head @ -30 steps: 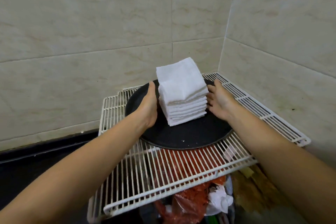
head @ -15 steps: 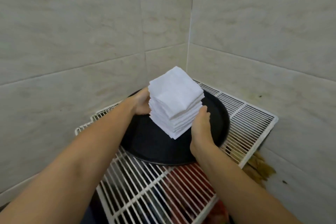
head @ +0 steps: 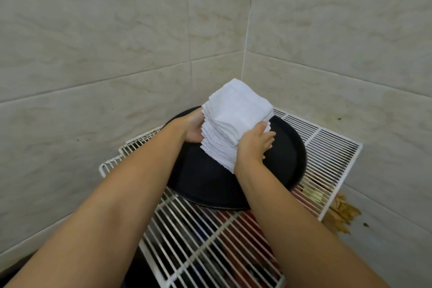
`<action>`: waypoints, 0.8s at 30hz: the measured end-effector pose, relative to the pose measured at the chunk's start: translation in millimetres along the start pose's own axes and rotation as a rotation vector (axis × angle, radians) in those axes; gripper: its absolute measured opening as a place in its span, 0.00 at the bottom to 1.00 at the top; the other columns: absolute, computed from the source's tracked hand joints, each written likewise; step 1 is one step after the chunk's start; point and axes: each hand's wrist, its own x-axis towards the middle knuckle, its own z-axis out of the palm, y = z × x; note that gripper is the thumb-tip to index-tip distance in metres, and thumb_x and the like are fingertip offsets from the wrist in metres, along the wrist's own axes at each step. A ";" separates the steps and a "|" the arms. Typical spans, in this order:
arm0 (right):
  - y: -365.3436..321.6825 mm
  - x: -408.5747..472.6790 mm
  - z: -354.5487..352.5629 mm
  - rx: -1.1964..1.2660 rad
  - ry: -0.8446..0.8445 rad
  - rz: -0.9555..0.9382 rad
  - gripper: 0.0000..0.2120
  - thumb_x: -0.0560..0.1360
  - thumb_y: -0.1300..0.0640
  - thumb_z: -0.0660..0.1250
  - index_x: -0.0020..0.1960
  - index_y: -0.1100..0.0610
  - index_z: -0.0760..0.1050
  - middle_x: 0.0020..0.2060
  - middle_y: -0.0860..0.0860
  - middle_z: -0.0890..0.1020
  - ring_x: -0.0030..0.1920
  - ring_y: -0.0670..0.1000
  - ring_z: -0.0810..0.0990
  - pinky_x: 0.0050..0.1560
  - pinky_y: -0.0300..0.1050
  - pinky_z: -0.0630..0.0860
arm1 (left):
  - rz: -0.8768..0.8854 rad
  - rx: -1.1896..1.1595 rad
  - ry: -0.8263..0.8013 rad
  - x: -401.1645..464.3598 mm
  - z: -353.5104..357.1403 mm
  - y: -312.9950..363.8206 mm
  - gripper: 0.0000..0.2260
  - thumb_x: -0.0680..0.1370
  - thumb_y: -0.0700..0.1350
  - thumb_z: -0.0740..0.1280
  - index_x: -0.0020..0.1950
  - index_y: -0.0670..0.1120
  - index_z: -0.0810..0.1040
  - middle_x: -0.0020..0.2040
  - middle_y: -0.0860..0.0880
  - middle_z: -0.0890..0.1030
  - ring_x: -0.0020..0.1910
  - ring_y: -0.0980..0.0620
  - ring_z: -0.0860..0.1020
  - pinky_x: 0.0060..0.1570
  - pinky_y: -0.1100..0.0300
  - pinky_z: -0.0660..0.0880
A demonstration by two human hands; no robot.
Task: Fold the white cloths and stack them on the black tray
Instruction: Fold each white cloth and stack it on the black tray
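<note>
Both hands, left hand [head: 192, 130] and right hand [head: 253, 145], flank the cloth stack [head: 230, 121].

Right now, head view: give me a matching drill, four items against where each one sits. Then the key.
Items:
1. stack of white cloths
2. black tray
3. white wire rack
4. left hand

Places:
A. on the rack
B. against the stack's left side
C. in the tiled corner, under the tray
D. on the tray, between both hands

Pairs: 1-D, 2-A, 3-C, 4-B
</note>
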 end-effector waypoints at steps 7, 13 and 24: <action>-18.5 4.5 5.2 -0.011 -0.006 0.048 0.27 0.83 0.46 0.40 0.78 0.56 0.40 0.78 0.53 0.45 0.78 0.53 0.41 0.75 0.54 0.39 | 0.014 -0.002 -0.044 -4.3 5.7 -2.9 0.31 0.82 0.52 0.53 0.26 0.42 0.83 0.33 0.45 0.84 0.30 0.52 0.83 0.42 0.58 0.73; -8.4 0.6 -5.0 0.031 -0.018 0.035 0.27 0.83 0.48 0.41 0.78 0.55 0.40 0.78 0.52 0.45 0.78 0.51 0.42 0.76 0.54 0.41 | 0.060 -0.021 -0.038 -4.3 -2.3 -0.5 0.27 0.80 0.60 0.53 0.42 0.44 0.86 0.46 0.45 0.85 0.47 0.48 0.82 0.50 0.53 0.74; 1.7 -13.5 6.0 -0.005 -0.043 -0.022 0.27 0.83 0.48 0.41 0.78 0.55 0.40 0.78 0.51 0.44 0.78 0.52 0.42 0.76 0.54 0.41 | 0.064 -0.033 0.008 -3.4 -3.7 -4.3 0.24 0.79 0.56 0.57 0.42 0.41 0.85 0.46 0.42 0.85 0.42 0.47 0.84 0.48 0.54 0.75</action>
